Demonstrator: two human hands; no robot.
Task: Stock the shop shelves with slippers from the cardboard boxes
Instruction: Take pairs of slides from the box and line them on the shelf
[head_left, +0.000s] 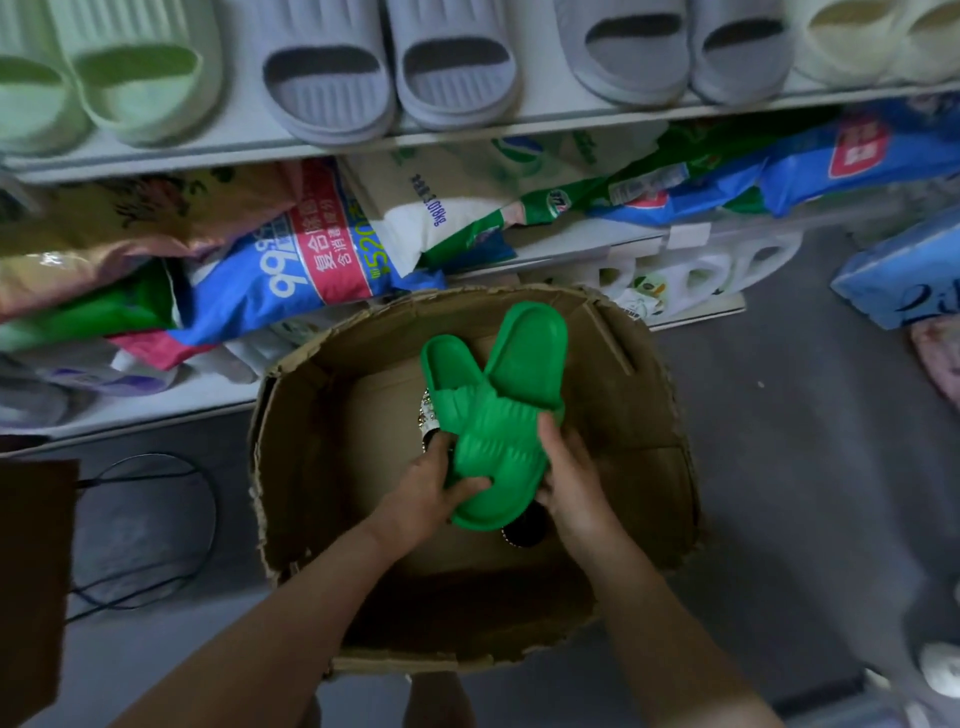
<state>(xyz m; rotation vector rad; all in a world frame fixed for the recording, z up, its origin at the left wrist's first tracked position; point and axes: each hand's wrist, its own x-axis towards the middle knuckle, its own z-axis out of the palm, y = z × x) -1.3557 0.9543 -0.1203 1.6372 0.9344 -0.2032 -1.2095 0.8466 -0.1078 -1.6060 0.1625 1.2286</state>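
You are holding a pair of green slippers (493, 410) over the open cardboard box (660, 415), which sits on the grey floor (805, 467) right in front of the shelves. Your left hand (423, 496) grips the near end of the pair from the left, thumb pressed across the ribbed strap, and your right hand (569, 480) clasps the same end from the right, fingers wrapped round the edge; both hands are closed on the slippers. The two slippers are crossed, their far ends splaying apart in a V that points toward the shelves. Inside the box, below the pair, you can see bare cardboard, a small dark round thing (522, 532) near your right wrist and a patterned tag (430, 415) just left of the slippers; what either is cannot be told. On the top shelf (467, 136), slippers already stand in a row: pale green slippers (104, 78) at the left, grey slippers (395, 73) in the middle, cream slippers (878, 41) at the right. The shelf below is crammed with coloured plastic packs (311, 244). A black cable (145, 519) loops on the floor to the left of the box.
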